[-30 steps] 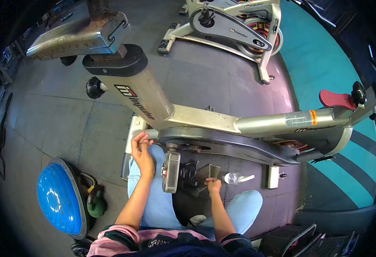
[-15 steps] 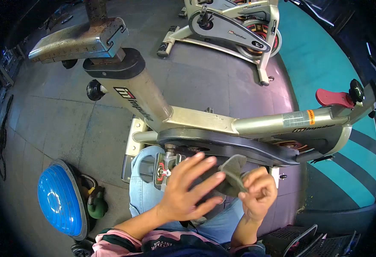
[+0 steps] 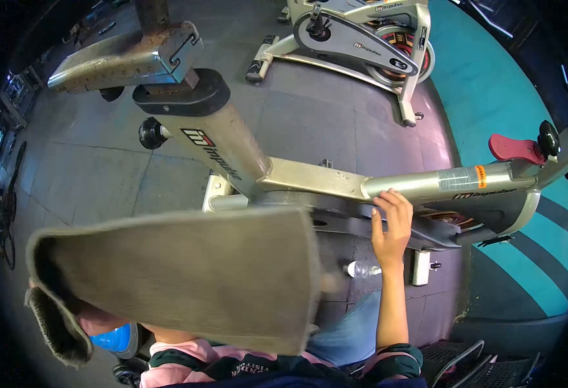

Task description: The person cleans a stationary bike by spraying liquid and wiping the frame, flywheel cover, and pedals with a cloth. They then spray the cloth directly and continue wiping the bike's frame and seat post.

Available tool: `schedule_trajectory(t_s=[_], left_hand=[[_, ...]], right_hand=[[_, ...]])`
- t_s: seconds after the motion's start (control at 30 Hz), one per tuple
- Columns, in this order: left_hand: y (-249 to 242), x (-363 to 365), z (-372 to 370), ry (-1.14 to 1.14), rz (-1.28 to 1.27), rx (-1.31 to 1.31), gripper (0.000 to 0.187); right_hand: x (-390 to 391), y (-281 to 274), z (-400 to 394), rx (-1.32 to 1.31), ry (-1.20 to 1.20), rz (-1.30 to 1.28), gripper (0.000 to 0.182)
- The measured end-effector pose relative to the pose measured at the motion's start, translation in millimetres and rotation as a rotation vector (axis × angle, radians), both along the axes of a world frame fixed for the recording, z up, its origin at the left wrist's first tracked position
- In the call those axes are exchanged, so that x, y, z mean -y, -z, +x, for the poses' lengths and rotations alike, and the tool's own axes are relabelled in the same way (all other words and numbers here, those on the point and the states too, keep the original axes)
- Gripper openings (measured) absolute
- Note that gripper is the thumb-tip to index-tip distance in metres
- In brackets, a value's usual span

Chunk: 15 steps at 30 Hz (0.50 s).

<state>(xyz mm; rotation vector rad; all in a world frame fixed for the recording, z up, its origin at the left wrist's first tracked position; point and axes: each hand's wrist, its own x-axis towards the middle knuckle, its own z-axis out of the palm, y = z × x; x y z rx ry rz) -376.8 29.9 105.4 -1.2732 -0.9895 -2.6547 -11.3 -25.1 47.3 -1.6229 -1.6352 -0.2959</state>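
Observation:
A large grey-green cloth (image 3: 187, 278), blurred by motion, spreads across the lower left in front of the camera. My left hand (image 3: 99, 321) holds it near its folded left end, with most of the fingers hidden in the fabric. My right hand (image 3: 394, 226) is open, its fingertips against the silver frame tube (image 3: 439, 182) of an exercise bike, above the dark chain cover (image 3: 355, 216). The cloth hides the pedal area and part of my legs.
A second bike (image 3: 355, 48) stands at the top. A clear bottle (image 3: 363, 269) lies on the floor below the bike. Partly covered at lower left is a blue half-ball (image 3: 112, 339). The bike's red lever (image 3: 513, 149) sticks up at right; black perforated racks (image 3: 452, 355) are at lower right.
The cloth, bunched between both hands before, is now spread out at the left. My left hand has moved left and down with it; my right hand has let go and moved up to the bike frame.

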Motion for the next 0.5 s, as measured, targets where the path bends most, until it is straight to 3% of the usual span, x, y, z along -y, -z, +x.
schedule_trajectory(t_s=[0.03,0.17,0.2,0.3,0.33,0.37,0.5], left_hand=[[-8,-5,-3,-0.144,0.018,-0.143,0.032],[-24,-18,-8,-0.722,0.078,-0.707,0.038],[-9,-18,-3,-0.476,0.03,-0.764,0.039],[28,-33,42,-0.06,-0.195,-0.899,0.021],[39,-42,55,0.155,-0.243,-0.91,0.034],[53,-53,70,0.331,-0.174,-0.895,0.035],[60,-72,106,0.6,-0.137,-1.184,0.026]], right_hand=[[-1,3,0,0.136,0.016,-0.006,0.023],[-1,10,1,0.218,0.061,-0.032,0.026],[-2,11,3,0.22,0.063,-0.031,0.026],[0,16,5,0.212,0.052,-0.046,0.026],[-1,21,8,0.213,0.036,-0.022,0.025],[-3,25,10,0.216,0.021,0.01,0.025],[-5,27,13,0.214,0.013,0.025,0.026]])
